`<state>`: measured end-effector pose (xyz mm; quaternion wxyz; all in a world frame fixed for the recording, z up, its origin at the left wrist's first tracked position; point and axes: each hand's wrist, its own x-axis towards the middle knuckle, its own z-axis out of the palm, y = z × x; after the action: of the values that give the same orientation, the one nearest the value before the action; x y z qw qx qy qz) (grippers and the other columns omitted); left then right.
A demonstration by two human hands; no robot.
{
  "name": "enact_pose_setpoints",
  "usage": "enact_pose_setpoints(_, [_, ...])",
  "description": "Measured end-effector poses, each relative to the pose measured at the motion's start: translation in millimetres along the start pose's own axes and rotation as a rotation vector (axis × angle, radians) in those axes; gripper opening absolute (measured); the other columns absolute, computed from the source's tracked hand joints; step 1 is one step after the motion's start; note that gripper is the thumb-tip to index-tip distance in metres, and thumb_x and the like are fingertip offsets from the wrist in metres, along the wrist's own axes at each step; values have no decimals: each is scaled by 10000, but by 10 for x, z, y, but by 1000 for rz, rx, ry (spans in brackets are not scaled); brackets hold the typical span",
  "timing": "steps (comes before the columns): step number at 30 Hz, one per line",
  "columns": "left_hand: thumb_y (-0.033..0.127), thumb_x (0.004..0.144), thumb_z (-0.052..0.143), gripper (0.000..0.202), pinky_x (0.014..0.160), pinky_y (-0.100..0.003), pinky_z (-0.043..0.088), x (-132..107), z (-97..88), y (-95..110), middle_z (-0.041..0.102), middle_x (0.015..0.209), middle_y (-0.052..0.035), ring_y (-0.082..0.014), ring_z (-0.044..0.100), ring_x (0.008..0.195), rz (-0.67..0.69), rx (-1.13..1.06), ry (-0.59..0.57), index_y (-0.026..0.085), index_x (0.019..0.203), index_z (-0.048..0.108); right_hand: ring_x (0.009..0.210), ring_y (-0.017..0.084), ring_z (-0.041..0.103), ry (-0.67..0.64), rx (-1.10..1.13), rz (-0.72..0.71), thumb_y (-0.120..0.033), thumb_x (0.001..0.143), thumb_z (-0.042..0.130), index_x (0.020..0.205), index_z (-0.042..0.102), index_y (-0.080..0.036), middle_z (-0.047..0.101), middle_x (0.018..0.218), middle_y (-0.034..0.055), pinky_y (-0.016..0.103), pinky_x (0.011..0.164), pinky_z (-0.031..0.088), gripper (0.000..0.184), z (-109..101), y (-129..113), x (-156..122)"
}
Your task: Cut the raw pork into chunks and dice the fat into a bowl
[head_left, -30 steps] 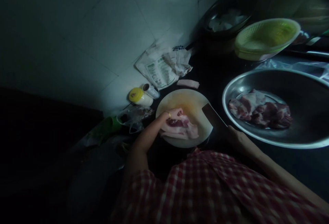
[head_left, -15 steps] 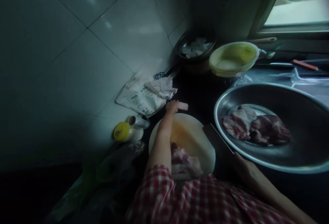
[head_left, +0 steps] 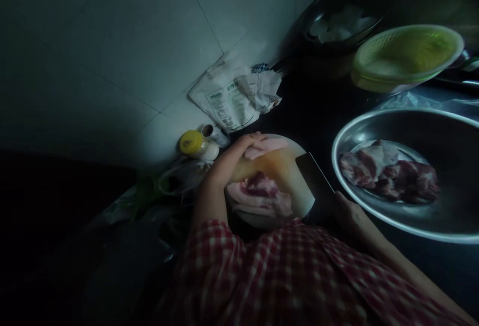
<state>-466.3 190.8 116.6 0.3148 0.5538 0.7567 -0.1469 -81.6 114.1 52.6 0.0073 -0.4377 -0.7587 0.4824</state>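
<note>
My left hand point(head_left: 253, 141) grips the far left end of a pale slab of pork point(head_left: 272, 146) at the far edge of the round cutting board point(head_left: 295, 192). Closer to me on the board lies a thicker piece of pork point(head_left: 262, 196), with pink meat and a pale rind. In my right hand point(head_left: 348, 211) is a cleaver point(head_left: 316, 182), its dark, broad blade over the board's right edge. The fingers of that hand are partly hidden in shadow around the handle.
A wide metal basin point(head_left: 454, 186) with chunks of raw meat point(head_left: 406, 178) stands at the right. Behind it is a yellow-green plastic basket point(head_left: 406, 59). A crumpled white bag point(head_left: 232, 99) leans on the tiled wall, near a yellow-lidded jar point(head_left: 196, 144).
My left hand has brought the pale pork slab from beyond the board's far edge down onto the board. The view has shifted left and down; the cleaver remains in my right hand.
</note>
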Motion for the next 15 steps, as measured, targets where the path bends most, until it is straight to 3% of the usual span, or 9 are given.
enact_pose_setpoints(2, [235,723,610,601,963,-277,376,-122,194,-17,464,1267,-110,-222,479,1126,10,7,130,165,1298,447,541,-80,319,-6,-22,-19,-477,799,269,945,463,-82,518,760,34,21,547,250,464,-3,-5,-45])
enact_pose_setpoints(5, [253,834,465,481,1025,-285,309,-475,497,-86,440,1291,-97,-197,433,1180,38,-15,381,186,1309,426,544,-78,320,-43,-72,-29,-449,792,283,901,460,-74,518,756,44,25,545,238,429,-21,-31,-125])
enact_pose_setpoints(6, [287,838,468,465,1024,-292,309,-619,616,-113,452,1279,-92,-200,437,1173,61,-23,416,189,1292,444,545,-77,321,-58,-84,-27,-444,790,284,889,458,-72,519,758,49,27,544,233,423,-26,-49,-148])
enact_pose_setpoints(7, [334,824,498,484,1020,-296,313,-760,746,-136,459,1271,-91,-208,440,1168,92,-31,397,187,1282,451,543,-76,322,-77,-95,-19,-439,790,283,888,457,-72,521,760,52,29,541,227,418,-30,-74,-166])
enact_pose_setpoints(10, [450,672,660,734,991,-293,341,-1067,1169,-167,464,1270,-98,-234,445,1161,177,-53,170,176,1304,406,523,-77,301,-138,-114,21,-419,792,278,925,454,-79,524,757,47,36,531,206,405,-34,-173,-200])
enact_pose_setpoints(12, [482,605,698,856,956,-283,369,-1133,1405,-157,471,1264,-99,-236,464,1141,140,-95,54,176,1326,353,526,-81,296,-164,-121,11,-405,792,276,935,452,-76,521,760,48,35,537,210,399,-33,-240,-219])
enact_pose_setpoints(15, [485,586,692,834,846,-276,425,-1108,1587,-97,526,1185,-83,-231,528,1030,40,-148,-44,189,1295,368,555,-83,328,-165,-130,0,-416,797,275,942,445,-75,519,779,47,29,554,226,407,-22,-277,-250])
